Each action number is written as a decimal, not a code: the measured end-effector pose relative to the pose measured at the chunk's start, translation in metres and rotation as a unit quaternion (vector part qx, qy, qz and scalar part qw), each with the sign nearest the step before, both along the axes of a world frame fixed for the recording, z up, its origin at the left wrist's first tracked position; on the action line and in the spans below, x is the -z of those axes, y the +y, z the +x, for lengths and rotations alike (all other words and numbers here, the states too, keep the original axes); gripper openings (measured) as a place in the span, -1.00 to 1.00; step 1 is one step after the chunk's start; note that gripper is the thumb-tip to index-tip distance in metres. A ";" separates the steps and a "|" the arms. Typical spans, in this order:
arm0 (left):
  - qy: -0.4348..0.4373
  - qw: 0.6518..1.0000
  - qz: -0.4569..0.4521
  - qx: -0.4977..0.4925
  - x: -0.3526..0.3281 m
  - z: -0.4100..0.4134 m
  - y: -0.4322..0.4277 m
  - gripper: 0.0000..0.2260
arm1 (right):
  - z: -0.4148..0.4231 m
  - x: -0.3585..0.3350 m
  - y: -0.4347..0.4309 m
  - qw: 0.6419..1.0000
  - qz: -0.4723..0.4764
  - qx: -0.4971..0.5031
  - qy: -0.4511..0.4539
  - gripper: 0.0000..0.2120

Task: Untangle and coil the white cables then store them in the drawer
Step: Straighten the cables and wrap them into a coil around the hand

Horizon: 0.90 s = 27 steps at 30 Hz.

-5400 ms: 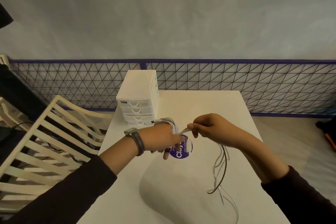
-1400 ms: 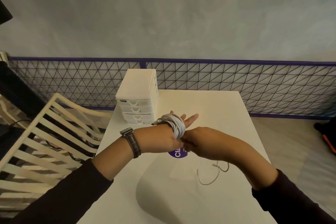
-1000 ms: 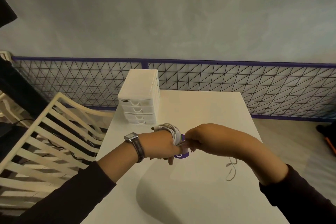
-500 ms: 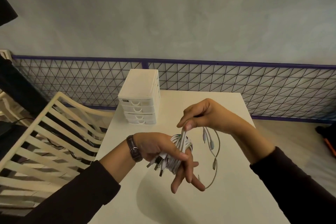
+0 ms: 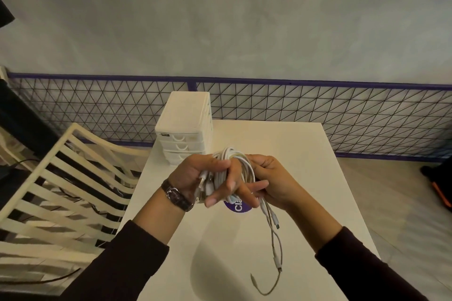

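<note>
A bundle of white cables [image 5: 234, 166] is coiled around my left hand [image 5: 208, 178], which is held palm up over the white table [image 5: 305, 154] with its thumb pressed on the coil. My right hand [image 5: 271, 183] grips the coil's right side from below. Several loose cable ends with plugs [image 5: 275, 230] hang from the hands down toward the tabletop. A small white drawer unit [image 5: 184, 129] with its drawers shut stands at the table's far left corner, just beyond my hands.
A round purple sticker [image 5: 238, 206] lies on the table under my hands. A cream slatted chair [image 5: 61, 190] stands left of the table. A wire mesh fence [image 5: 318, 110] with a purple rail runs behind it.
My right hand came down from above the coil and now holds its right side. My left fingers have curled over the bundle. The loose ends hang lower.
</note>
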State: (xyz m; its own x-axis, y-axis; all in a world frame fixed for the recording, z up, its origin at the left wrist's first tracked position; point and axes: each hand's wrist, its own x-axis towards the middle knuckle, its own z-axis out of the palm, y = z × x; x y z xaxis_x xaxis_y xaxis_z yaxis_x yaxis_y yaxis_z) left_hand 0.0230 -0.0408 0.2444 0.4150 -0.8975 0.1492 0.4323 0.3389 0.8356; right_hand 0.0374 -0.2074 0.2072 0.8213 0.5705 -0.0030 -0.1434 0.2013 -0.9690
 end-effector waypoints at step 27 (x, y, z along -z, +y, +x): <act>0.047 0.952 0.011 -0.302 -0.009 0.003 0.006 -0.62 | -0.028 -0.028 0.007 0.982 -0.184 -0.046 -0.025 -0.81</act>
